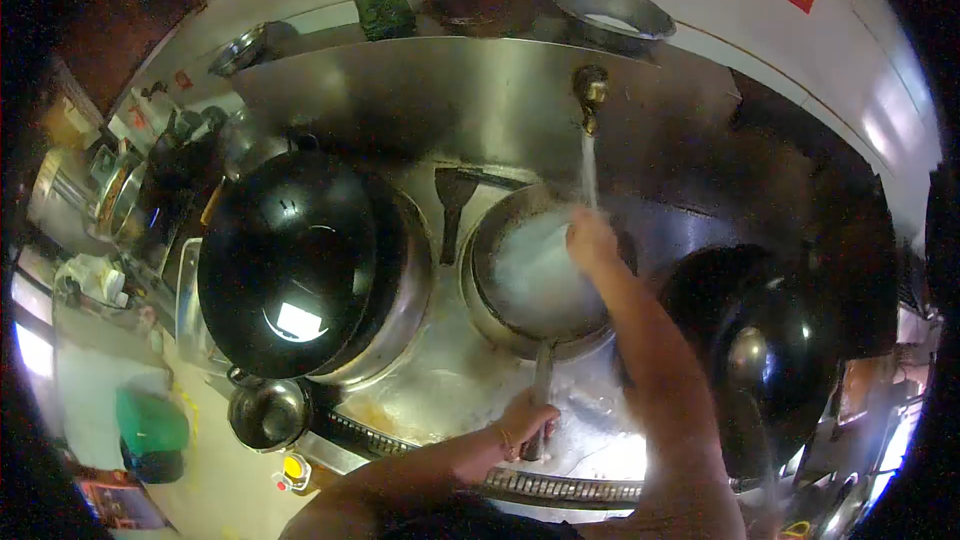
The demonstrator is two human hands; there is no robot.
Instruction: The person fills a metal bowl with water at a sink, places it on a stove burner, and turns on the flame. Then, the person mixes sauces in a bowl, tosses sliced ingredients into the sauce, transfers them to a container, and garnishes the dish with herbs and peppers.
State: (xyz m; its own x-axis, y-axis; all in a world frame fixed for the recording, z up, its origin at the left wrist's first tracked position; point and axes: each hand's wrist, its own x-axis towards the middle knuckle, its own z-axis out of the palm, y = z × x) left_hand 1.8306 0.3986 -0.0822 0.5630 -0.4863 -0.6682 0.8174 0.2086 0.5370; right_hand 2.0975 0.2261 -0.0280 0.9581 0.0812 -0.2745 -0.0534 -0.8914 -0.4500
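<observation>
My left hand is closed round the handle of a wok on the middle of the steel stove. Over the wok's right side is my right hand, its fingers bent and blurred; what they hold, if anything, is too unclear to tell. Water runs from the wall tap down to this hand. White steam or splashing water blurs the inside of the wok. A dark flat scraper lies left of the wok.
A large black wok leans at the left, above a small metal pot. At the right is another black wok with a ladle. Pans rest on the back ledge. A slotted drain runs along the front.
</observation>
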